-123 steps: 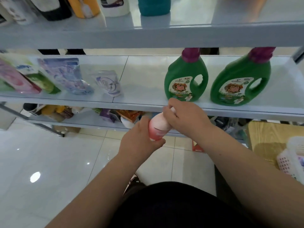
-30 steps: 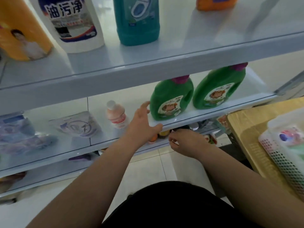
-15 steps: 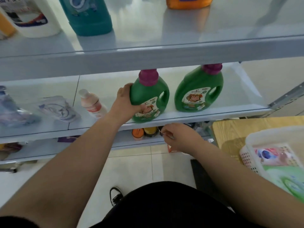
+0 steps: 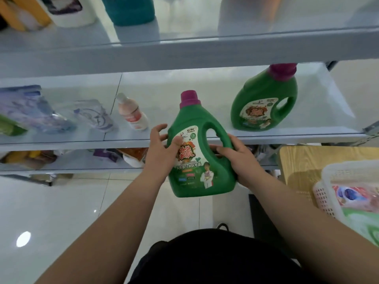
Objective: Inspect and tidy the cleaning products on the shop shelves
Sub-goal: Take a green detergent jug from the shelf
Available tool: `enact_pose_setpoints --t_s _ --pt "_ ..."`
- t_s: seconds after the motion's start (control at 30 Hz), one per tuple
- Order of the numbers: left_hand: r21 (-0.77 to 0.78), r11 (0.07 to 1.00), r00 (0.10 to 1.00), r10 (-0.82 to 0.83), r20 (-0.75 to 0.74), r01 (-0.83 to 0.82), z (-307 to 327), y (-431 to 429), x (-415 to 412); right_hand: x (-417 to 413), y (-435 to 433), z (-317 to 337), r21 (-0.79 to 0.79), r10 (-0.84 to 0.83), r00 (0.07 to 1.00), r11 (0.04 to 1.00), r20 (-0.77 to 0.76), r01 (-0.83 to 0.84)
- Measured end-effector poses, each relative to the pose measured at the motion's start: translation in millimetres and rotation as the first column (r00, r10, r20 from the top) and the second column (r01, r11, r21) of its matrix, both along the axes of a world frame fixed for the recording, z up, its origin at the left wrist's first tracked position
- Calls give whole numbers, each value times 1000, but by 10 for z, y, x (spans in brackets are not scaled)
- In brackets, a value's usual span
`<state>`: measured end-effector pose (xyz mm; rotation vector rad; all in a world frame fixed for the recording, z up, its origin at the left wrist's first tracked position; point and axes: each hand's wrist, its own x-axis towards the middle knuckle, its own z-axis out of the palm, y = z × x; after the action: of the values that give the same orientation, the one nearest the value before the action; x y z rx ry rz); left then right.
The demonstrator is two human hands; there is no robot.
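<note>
Closest to us, above the glossy white floor tiles (image 4: 51, 212), we hold the green detergent bottle (image 4: 196, 167) upright in the air, just in front of the middle shelf's near edge. Our left hand (image 4: 162, 154) cups its smooth left side, thumb pressed on the paper label and fingers spread round the back. Our right hand (image 4: 240, 162) curls round the lower part of the moulded loop handle. The round purple cap points up.

To the right, a white perforated plastic basket (image 4: 326, 193) sits on a pale wooden desk (image 4: 297, 160). Farther off, on the smooth grey middle shelf (image 4: 184, 83), a small pink bottle (image 4: 133, 114) and a second green jug (image 4: 264, 103) stand well apart, with soft crinkled pouches (image 4: 96, 115) at the left. Farthest, a blurred teal bottle (image 4: 129, 9) stands on the upper shelf (image 4: 184, 52).
</note>
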<state>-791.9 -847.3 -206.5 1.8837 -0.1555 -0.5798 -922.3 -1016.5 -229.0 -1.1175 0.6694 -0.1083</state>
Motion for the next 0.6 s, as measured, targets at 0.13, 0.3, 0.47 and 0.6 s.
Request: enact_pose_setpoints --t_s 0.13,0.3,0.47,0.6 --pt "237 957 981 -186 63 166 -17 85 -57 75 347 69 -31 -23 1000 999 17 23" --pt "-109 994 933 -68 -353 31 34 466 159 84 765 106 95 -40 999 995 27 38" --pt "-374 917 737 -156 -658 -139 177 808 -43 29 1433 -9 497 77 987 868 -144 5" --pt "-404 904 703 -198 -683 -138 150 1123 -3 7 1737 37 545 -35 998 836 -61 62"
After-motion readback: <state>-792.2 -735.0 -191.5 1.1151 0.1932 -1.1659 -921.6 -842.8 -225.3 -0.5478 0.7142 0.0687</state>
